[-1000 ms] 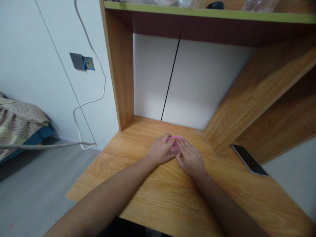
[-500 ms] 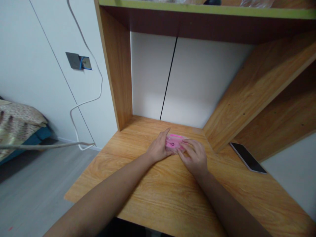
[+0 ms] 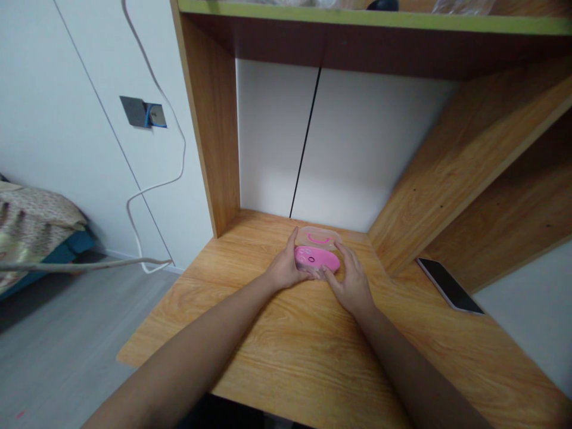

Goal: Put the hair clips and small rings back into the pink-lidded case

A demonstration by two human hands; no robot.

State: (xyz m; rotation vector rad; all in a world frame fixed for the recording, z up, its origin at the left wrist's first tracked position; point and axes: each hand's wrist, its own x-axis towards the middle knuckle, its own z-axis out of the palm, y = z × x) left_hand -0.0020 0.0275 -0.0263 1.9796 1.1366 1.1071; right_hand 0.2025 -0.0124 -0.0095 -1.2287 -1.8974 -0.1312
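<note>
A small clear plastic case (image 3: 308, 271) rests on the desk with its lid (image 3: 319, 236) raised on the far side. A curved pink mark shows on the lid. Inside the case lies a smooth pink oval piece (image 3: 324, 259) with a small dark ring on it; its kind is unclear. My left hand (image 3: 285, 266) grips the case's left end, thumb and fingers around it. At the right end, my right hand (image 3: 353, 280) has its thumb on the near edge and its fingers against the lid.
A phone (image 3: 449, 286) lies on the right of the wooden desk (image 3: 295, 357), beside a slanting wooden panel. Overhead runs a shelf (image 3: 339, 16) with things on it. A white cable (image 3: 179, 173) hangs down the wall at left, past an open socket box (image 3: 154, 115).
The lid has swung up and away from me, uncovering the pink piece. My right hand's fingers have moved from the case's top to the lid's right edge.
</note>
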